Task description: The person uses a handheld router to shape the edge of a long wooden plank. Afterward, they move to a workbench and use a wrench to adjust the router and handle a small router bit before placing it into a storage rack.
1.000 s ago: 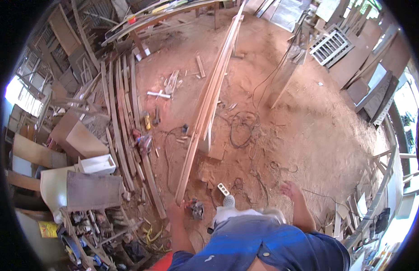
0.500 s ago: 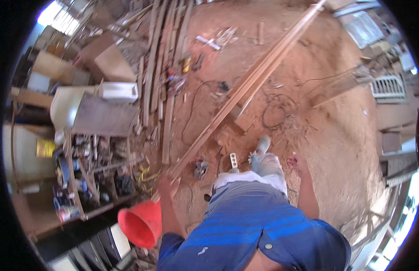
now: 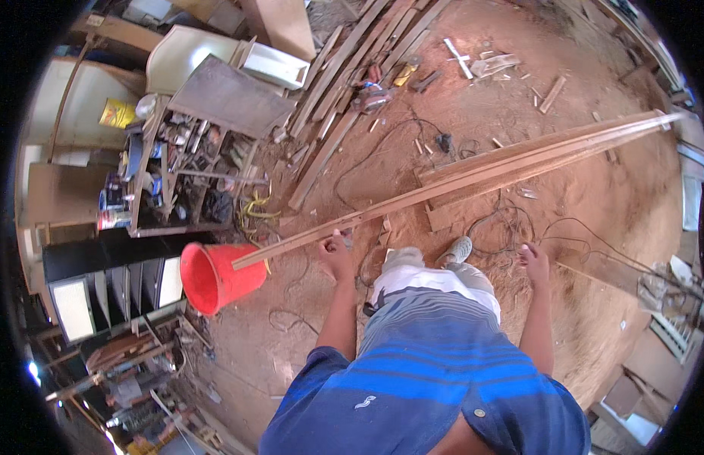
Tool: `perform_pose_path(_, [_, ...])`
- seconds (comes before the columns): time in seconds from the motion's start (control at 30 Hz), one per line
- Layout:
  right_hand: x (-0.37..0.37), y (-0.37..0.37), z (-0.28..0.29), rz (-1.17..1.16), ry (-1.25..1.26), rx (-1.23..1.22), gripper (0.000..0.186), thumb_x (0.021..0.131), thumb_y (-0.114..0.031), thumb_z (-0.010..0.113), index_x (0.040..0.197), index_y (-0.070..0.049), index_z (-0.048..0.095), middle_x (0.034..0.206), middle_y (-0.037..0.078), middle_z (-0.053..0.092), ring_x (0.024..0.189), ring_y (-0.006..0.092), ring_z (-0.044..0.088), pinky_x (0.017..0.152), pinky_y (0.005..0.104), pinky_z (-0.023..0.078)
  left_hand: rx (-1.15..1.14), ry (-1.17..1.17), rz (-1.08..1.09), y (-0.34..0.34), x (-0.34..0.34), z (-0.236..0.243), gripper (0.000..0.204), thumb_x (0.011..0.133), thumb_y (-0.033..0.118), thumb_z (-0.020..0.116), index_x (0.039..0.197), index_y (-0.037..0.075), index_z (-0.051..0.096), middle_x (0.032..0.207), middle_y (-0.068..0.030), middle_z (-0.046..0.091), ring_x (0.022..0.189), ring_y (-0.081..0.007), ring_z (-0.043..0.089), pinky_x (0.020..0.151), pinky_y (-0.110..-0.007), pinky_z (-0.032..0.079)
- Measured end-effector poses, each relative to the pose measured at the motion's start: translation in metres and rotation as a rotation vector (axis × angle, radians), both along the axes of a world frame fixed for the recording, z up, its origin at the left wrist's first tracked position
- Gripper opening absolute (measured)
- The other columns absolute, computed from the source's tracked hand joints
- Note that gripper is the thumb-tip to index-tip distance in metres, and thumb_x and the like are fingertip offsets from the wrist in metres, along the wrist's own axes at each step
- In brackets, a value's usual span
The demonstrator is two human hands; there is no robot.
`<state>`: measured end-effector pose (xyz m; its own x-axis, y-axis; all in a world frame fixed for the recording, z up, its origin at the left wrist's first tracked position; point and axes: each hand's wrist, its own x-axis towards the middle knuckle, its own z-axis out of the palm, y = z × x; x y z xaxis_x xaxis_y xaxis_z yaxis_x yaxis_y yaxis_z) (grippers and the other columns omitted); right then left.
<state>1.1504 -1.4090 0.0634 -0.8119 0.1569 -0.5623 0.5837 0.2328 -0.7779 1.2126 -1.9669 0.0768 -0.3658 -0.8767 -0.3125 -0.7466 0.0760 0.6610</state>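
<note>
Slanting across the front of you, the board [image 3: 382, 206] has its long axis running from low on your left to high on your right, above the floor [image 3: 579, 318]. Your left hand [image 3: 335, 256] is by far the nearer one: it sits at the board's lower edge, close to the near end, with most of the length stretching away to its right. Its fingers bend up against that edge; whether they pinch the wood or only touch it, you cannot tell from this view. A short stretch of board runs past this hand to the left, where the near end overlaps the rim of the red bucket [image 3: 238, 287]; contact there is not clear.

Your right hand [image 3: 535, 264] hangs on your side of the board, well apart from it, the fingers loosely bent, half spread, with nothing showing in them. From that hand, the board lies straight ahead, farther away from you. Other planks [image 3: 481, 161] lie along the board's far half, nearly in line with it, and your shoe [image 3: 458, 249] is on the floor between the two hands.
</note>
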Motion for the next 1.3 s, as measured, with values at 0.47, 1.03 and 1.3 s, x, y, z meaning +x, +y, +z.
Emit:
perform_pose_path(0.47, [-0.110, 0.056, -0.019, 0.268, -0.129, 0.078, 0.036, 0.101, -0.030, 0.069, 0.120, 0.001, 0.072, 0.091, 0.008, 0.073, 0.075, 0.0144, 0.070, 0.063, 0.0296, 0.056, 0.885, 0.971, 0.366, 0.025, -0.009, -0.060, 0.055, 0.099, 0.038, 0.073, 0.138, 0.001, 0.060, 0.132, -0.0108, 0.066, 0.127, -0.0314, 0.062, 0.107, -0.047, 0.050])
perform_pose_path(1.03, [-0.274, 0.138, 0.043, -0.340, 0.153, 0.118, 0.038, 0.096, -0.019, 0.070, 0.128, 0.002, 0.070, 0.098, 0.009, 0.076, 0.082, 0.0128, 0.069, 0.074, 0.0281, 0.056, -0.356, 0.208, -1.084, 0.170, -0.144, 0.034, 0.046, 0.081, 0.019, 0.080, 0.122, 0.003, 0.063, 0.123, -0.0204, 0.064, 0.114, -0.0428, 0.060, 0.104, -0.054, 0.045])
perform_pose_path(1.3, [-0.403, 0.249, 0.019, 0.319, 0.303, 1.130, 0.065, 0.086, -0.005, 0.065, 0.150, -0.010, 0.052, 0.151, 0.018, 0.055, 0.143, 0.0308, 0.049, 0.119, 0.0444, 0.038, -0.306, -0.001, -1.377, 0.295, -0.257, 0.029, 0.081, 0.077, 0.036, 0.085, 0.143, 0.003, 0.052, 0.140, -0.0207, 0.058, 0.133, -0.0410, 0.050, 0.116, -0.053, 0.036])
